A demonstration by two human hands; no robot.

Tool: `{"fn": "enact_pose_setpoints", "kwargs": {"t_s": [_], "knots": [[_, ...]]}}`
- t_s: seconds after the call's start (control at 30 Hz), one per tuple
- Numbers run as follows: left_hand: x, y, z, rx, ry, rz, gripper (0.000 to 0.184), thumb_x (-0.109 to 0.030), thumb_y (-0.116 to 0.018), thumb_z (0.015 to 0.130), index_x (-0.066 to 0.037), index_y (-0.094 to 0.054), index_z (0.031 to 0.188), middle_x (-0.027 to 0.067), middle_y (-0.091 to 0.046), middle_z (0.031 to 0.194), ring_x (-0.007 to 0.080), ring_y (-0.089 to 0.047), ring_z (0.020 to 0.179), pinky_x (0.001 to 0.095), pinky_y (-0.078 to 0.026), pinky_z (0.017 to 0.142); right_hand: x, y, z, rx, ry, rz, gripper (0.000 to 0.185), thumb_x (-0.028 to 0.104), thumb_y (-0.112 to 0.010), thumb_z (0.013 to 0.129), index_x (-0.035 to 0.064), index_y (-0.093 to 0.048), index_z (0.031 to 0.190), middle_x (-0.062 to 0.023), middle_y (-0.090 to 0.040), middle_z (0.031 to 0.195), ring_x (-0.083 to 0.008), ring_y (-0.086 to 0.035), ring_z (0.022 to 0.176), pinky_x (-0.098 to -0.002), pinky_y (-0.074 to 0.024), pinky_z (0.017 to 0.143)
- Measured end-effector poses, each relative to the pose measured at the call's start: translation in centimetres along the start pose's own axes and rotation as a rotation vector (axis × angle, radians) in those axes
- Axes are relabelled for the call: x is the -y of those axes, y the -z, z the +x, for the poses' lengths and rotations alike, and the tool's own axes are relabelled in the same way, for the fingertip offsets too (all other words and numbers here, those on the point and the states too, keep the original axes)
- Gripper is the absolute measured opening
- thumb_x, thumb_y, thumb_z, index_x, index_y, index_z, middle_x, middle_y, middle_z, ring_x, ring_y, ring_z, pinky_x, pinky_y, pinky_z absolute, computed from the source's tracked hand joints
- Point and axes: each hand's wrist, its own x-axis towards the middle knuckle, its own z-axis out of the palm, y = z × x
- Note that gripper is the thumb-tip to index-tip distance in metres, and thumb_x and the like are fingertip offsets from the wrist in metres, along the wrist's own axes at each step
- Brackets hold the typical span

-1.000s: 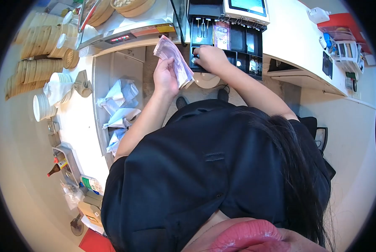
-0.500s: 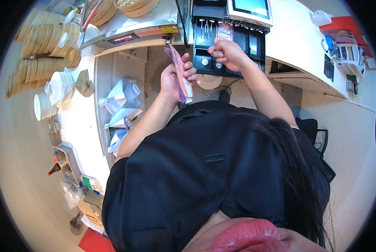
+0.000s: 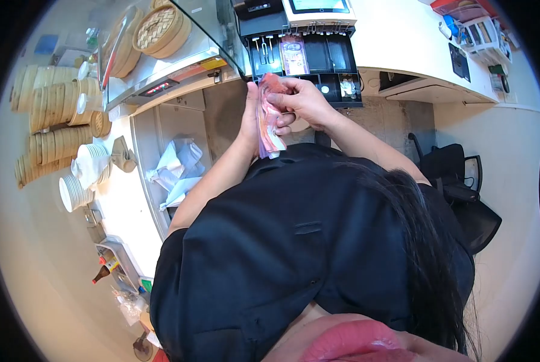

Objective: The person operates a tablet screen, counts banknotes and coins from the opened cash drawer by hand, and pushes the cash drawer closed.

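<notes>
Here, curled banknotes (image 3: 271, 136) (reddish, purple-edged) tight in left hand (image 3: 250, 120) and right hand (image 3: 308, 102).

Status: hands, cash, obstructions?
Left hand holding banknotes; right hand pinching them. Open cash drawer just beyond. Nothing visibly blocking either hand.

fingers of the right hand (image 3: 307, 102) and left hand (image 3: 249, 125) cover part of the banknotes (image 3: 272, 137); their count cannot be told. the right hand hides some of the near side of the cash drawer (image 3: 342, 104). the screen (image 3: 319, 5) is cut off by the top edge, its contents too small to read.
</notes>
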Motion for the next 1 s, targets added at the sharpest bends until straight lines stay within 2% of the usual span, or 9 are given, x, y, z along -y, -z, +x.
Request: {"fn": "enact_pose_setpoints", "kwargs": {"t_s": [0.17,0.27,0.37,0.47,0.53,0.67,0.7,0.77,1.0], "knots": [[-2.0,0.3,-0.3,0.247,0.042,-0.037,0.081,-0.079,-0.052,0.091,-0.009,-0.056,0.130,0.0051,-0.060,0.100,0.0125,-0.053,0.070,0.0245,-0.046,0.054,0.6,0.9,0.5,0.025,0.019,0.084,0.035,0.019,-0.083,0.088,0.0026,-0.073,0.117,-0.0010,-0.070,0.090,-0.0076,-0.056,0.070,-0.0248,-0.0498,0.065],[-3.6,-1.6,-1.4,-0.015,-0.004,0.426,0.060,-0.045,-0.065,0.098,-0.002,-0.053,0.138,0.0141,-0.067,0.115,0.0226,-0.070,0.096,0.0369,-0.060,0.078,3.3,1.1,0.4,-0.031,0.113,-0.214,0.025,0.017,-0.080,0.090,0.0013,-0.076,0.109,-0.0027,-0.073,0.093,-0.0061,-0.061,0.080,-0.0237,-0.0502,0.076],[-4.4,-2.4,-0.5,-0.106,-0.172,0.739,0.037,-0.015,-0.060,0.097,0.001,-0.060,0.130,0.0150,-0.071,0.114,0.0231,-0.071,0.105,0.0364,-0.057,0.092,5.3,2.2,2.1,0.028,0.225,-0.361,0.031,0.019,-0.085,0.085,0.0009,-0.076,0.108,-0.0042,-0.074,0.094,-0.0101,-0.065,0.089,-0.0273,-0.0518,0.083],[-5.8,-2.1,0.0,-0.103,-0.197,0.923,0.034,-0.009,-0.057,0.095,0.002,-0.062,0.127,0.0156,-0.073,0.113,0.0230,-0.071,0.107,0.0367,-0.056,0.093,6.5,1.2,2.3,-0.030,0.364,-0.415,0.028,0.023,-0.082,0.087,0.0017,-0.075,0.104,-0.0056,-0.073,0.091,-0.0128,-0.065,0.089,-0.0291,-0.0517,0.084],[-6.8,-1.9,0.3,-0.267,-0.283,0.795,0.031,-0.014,-0.056,0.102,0.002,-0.061,0.127,0.0164,-0.074,0.113,0.0195,-0.072,0.094,0.0325,-0.060,0.075,6.1,1.4,2.7,-0.118,0.502,-0.423,0.026,0.025,-0.079,0.091,0.0017,-0.074,0.101,-0.0069,-0.073,0.089,-0.0142,-0.065,0.088,-0.0301,-0.0518,0.084],[-7.6,-2.5,-0.7,-0.257,-0.473,0.753,0.032,-0.012,-0.053,0.104,0.003,-0.053,0.132,0.0170,-0.073,0.113,0.0207,-0.073,0.082,0.0350,-0.062,0.072,1.4,5.5,3.9,0.090,0.182,-1.132,0.033,0.025,-0.046,0.102,-0.0004,-0.066,0.101,-0.0112,-0.064,0.075,-0.0226,-0.070,0.080,-0.0381,-0.0559,0.074],[-7.4,-1.7,-0.6,-0.284,-0.429,0.793,0.031,-0.010,-0.053,0.103,0.004,-0.054,0.130,0.0167,-0.073,0.112,0.0219,-0.073,0.082,0.0355,-0.063,0.074,3.7,4.2,2.0,0.181,-0.262,-1.030,0.031,0.021,-0.044,0.101,0.0004,-0.067,0.102,-0.0098,-0.063,0.075,-0.0189,-0.068,0.075,-0.0341,-0.0570,0.064],[-6.6,-0.1,-0.3,-0.352,-0.328,0.828,0.027,-0.004,-0.055,0.102,0.003,-0.054,0.128,0.0140,-0.073,0.107,0.0220,-0.074,0.082,0.0358,-0.062,0.074,1.2,6.1,2.3,0.253,-0.293,-0.647,0.026,0.010,-0.044,0.099,0.0005,-0.066,0.108,-0.0060,-0.064,0.084,-0.0135,-0.067,0.075,-0.0285,-0.0577,0.060],[-0.6,1.9,3.0,-0.415,-0.488,0.683,0.028,0.002,-0.061,0.099,0.001,-0.058,0.126,0.0094,-0.071,0.111,0.0161,-0.070,0.095,0.0309,-0.057,0.082,2.9,3.3,-0.8,0.017,0.160,-0.125,0.025,0.002,-0.056,0.101,-0.0015,-0.069,0.122,-0.0045,-0.071,0.109,-0.0112,-0.066,0.102,-0.0278,-0.0564,0.091]]}}
